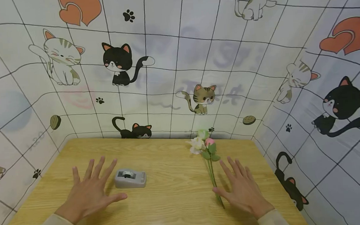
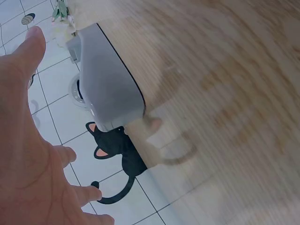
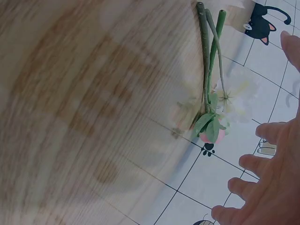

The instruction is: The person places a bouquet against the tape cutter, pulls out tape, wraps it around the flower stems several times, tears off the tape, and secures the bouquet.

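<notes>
My left hand (image 1: 90, 195) is spread palm down with its fingers straight, just left of a grey tape dispenser (image 1: 130, 178). It holds nothing. In the left wrist view the dispenser (image 2: 108, 79) stands beyond the thumb, apart from the hand. On the right, my right hand (image 1: 243, 189) is spread too, its fingers extended and nothing in them. Close to its thumb lie several artificial flowers (image 1: 212, 169) with white, pink and pale green heads and long green stems. Those stems (image 3: 206, 56) are apart from the fingers in the right wrist view.
The light wood table (image 1: 172, 195) is bounded at its back and sides by a white cloth (image 1: 164, 58) printed with a grid, cats and hearts. The flower heads lie near the table's back edge. A bright light reflection shows at the front.
</notes>
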`<state>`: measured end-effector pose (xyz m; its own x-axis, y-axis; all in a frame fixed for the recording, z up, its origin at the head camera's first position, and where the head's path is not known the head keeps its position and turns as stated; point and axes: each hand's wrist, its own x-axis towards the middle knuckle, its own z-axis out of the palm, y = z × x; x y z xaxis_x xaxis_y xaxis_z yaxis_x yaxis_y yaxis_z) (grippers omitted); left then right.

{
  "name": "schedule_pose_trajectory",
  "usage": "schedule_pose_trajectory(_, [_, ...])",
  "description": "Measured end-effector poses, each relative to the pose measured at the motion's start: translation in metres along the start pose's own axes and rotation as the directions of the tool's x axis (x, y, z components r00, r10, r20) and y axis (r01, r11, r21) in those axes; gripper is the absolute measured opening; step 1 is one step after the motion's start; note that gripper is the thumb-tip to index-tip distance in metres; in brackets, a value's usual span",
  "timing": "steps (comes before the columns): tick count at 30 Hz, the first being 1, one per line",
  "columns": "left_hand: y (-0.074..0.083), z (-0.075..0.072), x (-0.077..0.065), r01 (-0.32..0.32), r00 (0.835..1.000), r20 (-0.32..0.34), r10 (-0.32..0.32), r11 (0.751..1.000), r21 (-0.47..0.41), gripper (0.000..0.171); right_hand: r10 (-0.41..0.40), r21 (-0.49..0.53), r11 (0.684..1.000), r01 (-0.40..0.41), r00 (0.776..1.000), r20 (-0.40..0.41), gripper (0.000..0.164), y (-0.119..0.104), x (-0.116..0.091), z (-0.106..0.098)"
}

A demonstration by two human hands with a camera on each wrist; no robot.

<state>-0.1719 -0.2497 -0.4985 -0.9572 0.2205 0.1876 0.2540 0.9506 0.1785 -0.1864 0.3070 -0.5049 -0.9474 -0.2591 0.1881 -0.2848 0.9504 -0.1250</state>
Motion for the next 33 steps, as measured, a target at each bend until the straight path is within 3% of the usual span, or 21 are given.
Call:
schedule_pose_trajectory(6, [0.012, -0.004, 0.002, -0.013, 1.000, -0.017, 0.013, 1.000, -0.008, 0.127, -0.008, 0.016, 1.000, 0.009, 1.000, -0.017, 0.101, -0.004, 0.004, -0.002])
schedule_pose_trajectory(18, [0.032, -0.010, 0.008, -0.056, 0.997, -0.047, 0.056, 0.998, 0.001, 0.118, 0.042, 0.062, 0.997, -0.045, 0.998, 0.044, 0.089, -0.022, 0.015, -0.004])
schedule_pose_trajectory(33, [0.053, -0.010, 0.009, -0.114, 0.991, -0.075, 0.114, 0.993, 0.000, 0.109, 0.097, 0.165, 0.980, -0.111, 0.991, 0.092, 0.062, -0.037, 0.036, 0.008])
